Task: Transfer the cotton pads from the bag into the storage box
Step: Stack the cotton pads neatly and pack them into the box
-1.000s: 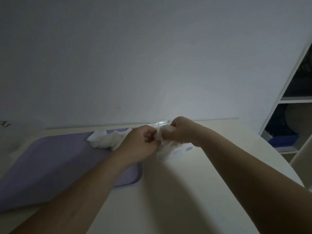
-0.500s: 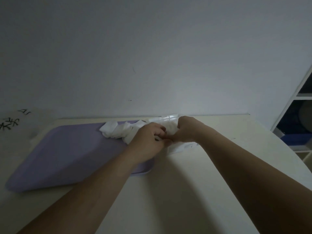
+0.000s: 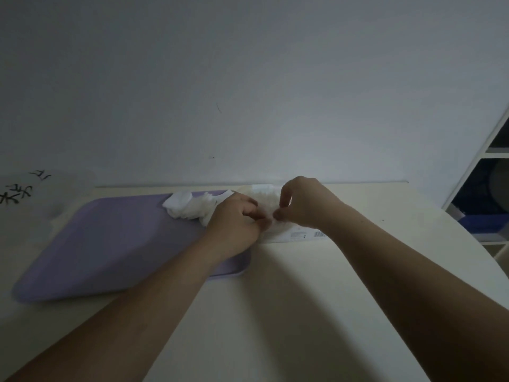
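A clear plastic bag of white cotton pads lies on the cream table near the wall, its barcode label facing me. My left hand and my right hand meet over the bag's left end, both pinching at the bag and the pads; their fingertips touch at the opening. A loose heap of white cotton pads lies on the far right corner of a lilac tray, just left of my left hand. A storage box is not something I can make out.
A translucent plastic sheet or bag with black handwriting sits at the far left by the wall. A white shelf unit with a blue bin stands at the right, beyond the table's rounded edge.
The view has shifted slightly. My right hand's fingers have lifted and spread a little above the bag; my left hand stays pinched at the bag's opening. The heap of pads is unchanged.
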`<control>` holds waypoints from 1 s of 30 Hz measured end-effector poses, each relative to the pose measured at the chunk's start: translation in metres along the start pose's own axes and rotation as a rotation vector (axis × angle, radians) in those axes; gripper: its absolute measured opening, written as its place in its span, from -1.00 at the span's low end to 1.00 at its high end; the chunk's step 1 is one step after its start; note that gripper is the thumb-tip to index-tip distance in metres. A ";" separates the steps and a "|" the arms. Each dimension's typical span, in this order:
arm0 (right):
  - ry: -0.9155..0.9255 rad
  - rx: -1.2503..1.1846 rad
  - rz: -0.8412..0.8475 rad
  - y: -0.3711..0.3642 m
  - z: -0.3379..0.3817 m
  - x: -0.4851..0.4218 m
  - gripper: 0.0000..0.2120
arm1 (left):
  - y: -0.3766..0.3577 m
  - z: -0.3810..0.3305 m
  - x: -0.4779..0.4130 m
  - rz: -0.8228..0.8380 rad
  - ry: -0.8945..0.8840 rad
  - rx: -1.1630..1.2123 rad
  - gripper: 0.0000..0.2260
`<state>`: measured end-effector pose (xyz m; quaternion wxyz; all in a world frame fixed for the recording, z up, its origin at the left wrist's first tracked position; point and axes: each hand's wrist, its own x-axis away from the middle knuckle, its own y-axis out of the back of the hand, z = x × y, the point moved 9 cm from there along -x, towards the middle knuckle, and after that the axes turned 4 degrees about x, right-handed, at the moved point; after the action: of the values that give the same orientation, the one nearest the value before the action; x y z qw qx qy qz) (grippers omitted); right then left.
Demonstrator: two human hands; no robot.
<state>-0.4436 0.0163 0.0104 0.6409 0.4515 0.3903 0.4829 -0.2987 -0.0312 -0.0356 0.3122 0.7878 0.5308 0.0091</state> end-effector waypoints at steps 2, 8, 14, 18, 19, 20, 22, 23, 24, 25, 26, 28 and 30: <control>-0.023 0.013 -0.018 -0.005 0.004 -0.004 -0.88 | -0.002 0.002 0.000 0.027 0.008 -0.007 -0.85; -0.083 0.010 -0.097 -0.020 0.006 -0.015 -0.92 | -0.002 0.006 -0.003 -0.004 0.048 0.039 -0.91; -0.008 0.096 0.073 -0.024 0.000 -0.019 -0.83 | -0.009 0.003 -0.003 -0.029 0.007 0.038 -0.94; 0.011 0.249 -0.012 0.008 0.013 -0.014 -0.75 | -0.005 -0.008 0.013 0.068 -0.016 0.060 -0.87; 0.038 0.235 -0.110 0.021 0.025 -0.011 -0.74 | 0.004 -0.008 0.016 0.067 -0.014 0.051 -0.82; 0.076 0.191 -0.190 0.031 0.037 -0.006 -0.73 | 0.015 -0.004 0.016 0.040 -0.005 0.036 -0.76; 0.187 0.014 -0.232 0.031 0.069 0.000 -0.71 | 0.050 0.008 0.013 -0.071 0.030 -0.012 -0.70; 0.232 -0.099 -0.205 0.023 0.083 0.000 -0.74 | 0.070 0.016 0.012 -0.131 0.050 -0.058 -0.69; 0.252 -0.178 -0.168 0.010 0.093 -0.001 -0.81 | 0.086 0.022 0.010 -0.173 0.072 -0.101 -0.70; 0.272 -0.218 -0.138 -0.005 0.105 -0.007 -0.81 | 0.104 0.033 0.008 -0.200 0.104 -0.147 -0.72; 0.282 -0.232 -0.108 -0.020 0.115 -0.012 -0.73 | 0.116 0.046 0.006 -0.198 0.140 -0.201 -0.74; 0.250 -0.203 -0.031 -0.051 0.125 -0.022 -0.58 | 0.124 0.071 0.001 -0.099 0.210 -0.318 -0.70; 0.173 -0.123 0.048 -0.083 0.127 -0.038 -0.50 | 0.119 0.091 -0.003 0.036 0.217 -0.395 -0.56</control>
<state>-0.3111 -0.0566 -0.0300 0.6197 0.3770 0.4027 0.5583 -0.1700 -0.1065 -0.0483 0.4013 0.7152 0.5350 0.2032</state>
